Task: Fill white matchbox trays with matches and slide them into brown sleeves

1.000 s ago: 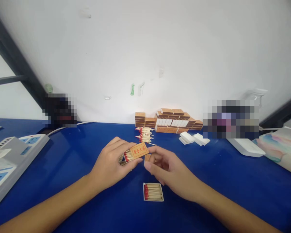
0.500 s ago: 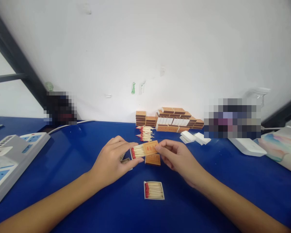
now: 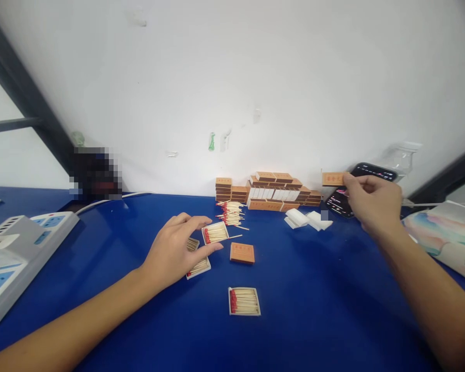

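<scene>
My left hand (image 3: 180,243) has its thumb and fingers around the edges of a white matchbox tray (image 3: 216,233) filled with red-tipped matches. One match sticks out past the tray's right end. Far to the right, my right hand (image 3: 375,199) pinches an orange matchbox sleeve (image 3: 333,179) in front of a phone (image 3: 339,201). Beneath my left hand lie other match-filled trays (image 3: 199,267), partly covered by it. An orange matchbox (image 3: 242,253) rests at the middle of the table, and nearer to me is another full tray (image 3: 244,301).
Matchboxes (image 3: 273,192) are stacked against the wall, with a pile of loose matches (image 3: 231,213) beside them. White empty-looking trays (image 3: 296,218) lie right of the pile. A power strip (image 3: 31,248) stands at left, a tissue pack (image 3: 445,232) at right.
The orange sleeve has come off the match tray and travelled far right in my right hand. My left hand stays near its place with the uncovered tray. The phone now shows.
</scene>
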### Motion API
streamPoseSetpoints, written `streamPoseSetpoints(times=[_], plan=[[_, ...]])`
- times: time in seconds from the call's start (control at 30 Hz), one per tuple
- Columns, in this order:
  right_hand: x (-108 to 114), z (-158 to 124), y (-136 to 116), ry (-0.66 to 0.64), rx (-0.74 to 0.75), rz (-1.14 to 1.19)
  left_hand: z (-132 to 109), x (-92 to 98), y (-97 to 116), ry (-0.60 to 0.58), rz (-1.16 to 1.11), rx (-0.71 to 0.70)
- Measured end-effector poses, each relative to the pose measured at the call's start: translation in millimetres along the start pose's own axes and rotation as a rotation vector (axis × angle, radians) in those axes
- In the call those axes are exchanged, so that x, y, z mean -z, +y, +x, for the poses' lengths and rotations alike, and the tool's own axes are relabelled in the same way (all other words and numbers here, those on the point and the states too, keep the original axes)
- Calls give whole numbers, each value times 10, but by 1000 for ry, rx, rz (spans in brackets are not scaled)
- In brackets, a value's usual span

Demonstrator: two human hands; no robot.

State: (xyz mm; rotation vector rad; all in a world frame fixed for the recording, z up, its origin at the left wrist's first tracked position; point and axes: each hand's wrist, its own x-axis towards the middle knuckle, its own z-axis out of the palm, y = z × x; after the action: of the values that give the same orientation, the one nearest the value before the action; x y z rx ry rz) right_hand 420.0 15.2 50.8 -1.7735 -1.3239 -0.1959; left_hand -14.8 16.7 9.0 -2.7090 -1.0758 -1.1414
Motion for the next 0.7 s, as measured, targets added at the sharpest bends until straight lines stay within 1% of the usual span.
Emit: streamPoseSetpoints(times=[0.07, 0.13, 0.23, 0.33, 0.43, 0.5, 0.63, 0.7], plan=[[7, 37, 103, 8, -102, 2, -2, 5, 8, -14, -9, 5], [-18, 40, 131, -22, -173, 12, -3, 15, 18, -22, -12, 7], [-50, 41, 107, -73, -196, -7, -6, 26, 32, -42, -6, 2], [-56, 65, 97, -76, -212, -39, -11, 19, 29, -58, -9, -28], [-95, 100, 145, -107, -227, -31, -12, 3, 17, -43, -21, -72], [-162, 125, 200, -130, -247, -15, -9, -3, 15, -26, -28, -91], [-319, 160, 298, -88, -317, -11, 1, 2, 28, -7, -27, -89], [-362, 158, 320, -91, -326, -3, 5, 7, 35, -13, -30, -85]])
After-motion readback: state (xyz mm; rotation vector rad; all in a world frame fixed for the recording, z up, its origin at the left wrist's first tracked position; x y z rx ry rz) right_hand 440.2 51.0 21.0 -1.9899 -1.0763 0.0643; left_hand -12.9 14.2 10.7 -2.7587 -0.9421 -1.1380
